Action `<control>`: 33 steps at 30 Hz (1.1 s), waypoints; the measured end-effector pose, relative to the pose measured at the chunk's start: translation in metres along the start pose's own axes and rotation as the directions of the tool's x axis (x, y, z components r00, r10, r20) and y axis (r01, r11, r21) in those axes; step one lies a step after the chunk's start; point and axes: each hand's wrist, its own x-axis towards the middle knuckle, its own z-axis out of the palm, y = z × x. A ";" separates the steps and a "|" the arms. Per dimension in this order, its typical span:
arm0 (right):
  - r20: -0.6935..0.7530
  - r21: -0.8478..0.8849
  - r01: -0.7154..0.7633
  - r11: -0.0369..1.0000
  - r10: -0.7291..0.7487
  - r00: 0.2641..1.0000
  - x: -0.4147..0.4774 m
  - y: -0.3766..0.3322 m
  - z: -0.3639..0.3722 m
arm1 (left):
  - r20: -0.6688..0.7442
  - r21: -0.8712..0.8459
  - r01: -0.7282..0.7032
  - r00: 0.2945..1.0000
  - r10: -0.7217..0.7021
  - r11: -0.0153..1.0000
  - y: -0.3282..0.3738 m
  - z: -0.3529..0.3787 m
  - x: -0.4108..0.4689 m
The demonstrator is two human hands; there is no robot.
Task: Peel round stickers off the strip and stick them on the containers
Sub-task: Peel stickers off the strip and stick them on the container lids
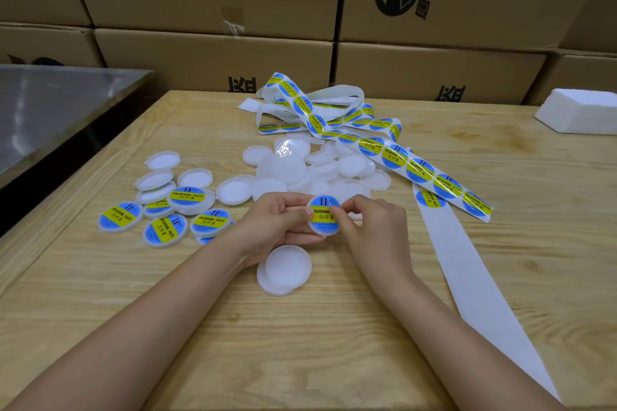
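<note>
- The left hand (277, 222) holds a round white plastic container (323, 229); the right hand (372, 222) pinches the blue-and-yellow round sticker (321, 214) on its face.
- Left of that container lie sticker-bearing white containers (165, 220).
- Beyond it, a heap of plain white containers (300, 172).
- Just nearer than it, two plain white containers (285, 272) overlap.
- Right of it runs the white sticker strip (420, 170).

A pale wooden surface (334, 344) carries labelled containers (165, 230) clustered at left, plain white containers (300, 170) heaped at centre, a tangled sticker strip (394, 152) behind, its bare backing (467, 264) trailing toward the near right, a stacked pair (283, 269) nearer, and a white foam block (581, 112) far right.
</note>
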 end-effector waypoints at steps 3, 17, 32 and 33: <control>-0.087 -0.153 0.100 0.983 -0.114 0.990 -0.003 0.000 0.001 | -0.024 -0.015 -0.023 0.999 0.023 1.000 -0.001 0.003 0.001; -0.044 0.077 0.008 0.997 -0.005 0.999 -0.004 -0.012 0.003 | -0.008 -0.158 -0.011 1.000 0.010 0.987 0.002 0.000 -0.001; -0.044 0.404 -0.255 0.879 0.297 0.954 -0.002 0.000 0.012 | 0.122 -0.043 -0.060 0.990 0.065 0.997 0.001 0.003 -0.002; -0.030 0.399 -0.269 0.877 0.305 0.952 -0.002 0.000 0.013 | 0.121 -0.029 -0.066 0.990 0.069 0.997 0.000 0.003 -0.002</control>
